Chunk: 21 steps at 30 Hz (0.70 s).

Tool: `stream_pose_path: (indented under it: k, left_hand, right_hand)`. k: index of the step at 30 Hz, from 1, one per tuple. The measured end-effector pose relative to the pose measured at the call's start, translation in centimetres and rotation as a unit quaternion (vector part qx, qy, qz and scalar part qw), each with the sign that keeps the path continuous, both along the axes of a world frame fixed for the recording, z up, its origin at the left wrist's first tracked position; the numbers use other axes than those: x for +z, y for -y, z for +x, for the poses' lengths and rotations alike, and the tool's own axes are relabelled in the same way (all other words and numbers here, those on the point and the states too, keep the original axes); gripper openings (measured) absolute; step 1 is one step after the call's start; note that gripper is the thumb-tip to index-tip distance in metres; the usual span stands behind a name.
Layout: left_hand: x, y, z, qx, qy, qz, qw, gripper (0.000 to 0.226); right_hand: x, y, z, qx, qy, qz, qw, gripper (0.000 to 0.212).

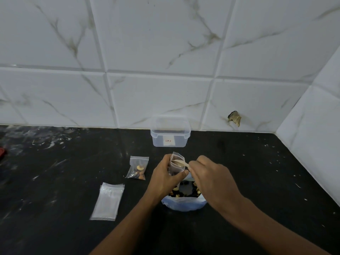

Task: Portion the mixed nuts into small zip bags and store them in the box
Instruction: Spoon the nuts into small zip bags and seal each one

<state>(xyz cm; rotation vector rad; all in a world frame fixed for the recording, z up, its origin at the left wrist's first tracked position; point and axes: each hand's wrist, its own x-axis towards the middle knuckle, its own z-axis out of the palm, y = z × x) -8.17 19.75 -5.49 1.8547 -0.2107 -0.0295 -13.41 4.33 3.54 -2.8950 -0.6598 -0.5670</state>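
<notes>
The person is working at a dark speckled table point(257, 181) set into a corner of white marbled tile wall point(165, 52). The left hand point(165, 177) is gripping a small zip bag point(177, 165), fingers and thumb curled round its sides, holding it upright with its mouth open, just above the big bag of mixed nuts point(184, 197). The right hand point(207, 173) is pinching the handle of a pale little spoon point(181, 163), and the spoon's bowl is sitting right inside the open mouth of the small bag. Something dark is showing through the lower part of that bag, though it is too blurred to name.

The big bag is standing open on the table beneath both hands, cashews and darker pieces visible at its rim. To the left, one filled bag point(138, 168) is lying flat on the table, a cashew showing through the plastic, well apart from the hands. Nearer the person on that side, a stack of empty bags point(108, 201) is lying flat. Behind the hands, against the wall, a clear plastic box point(170, 134) is standing with no lid on it and a small label on its front. A red object point(2, 150) is peeking in at the far left edge.
</notes>
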Motion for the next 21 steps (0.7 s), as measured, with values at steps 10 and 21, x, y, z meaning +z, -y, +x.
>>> stream_pose_path:
  k: [10, 21]
  left_hand:
    - [-0.5, -1.7, -0.8, 0.000, -0.028, -0.011, 1.000, 0.038]
    - [-2.1, -3.1, -2.0, -0.034, -0.080, -0.035, 0.996, 0.051]
  right_hand:
    - [0.7, 3.2, 1.4, -0.092, -0.008, 0.195, 0.976, 0.009]
    - [-8.7, 3.5, 1.6, -0.195, -0.255, 0.023, 0.947, 0.024]
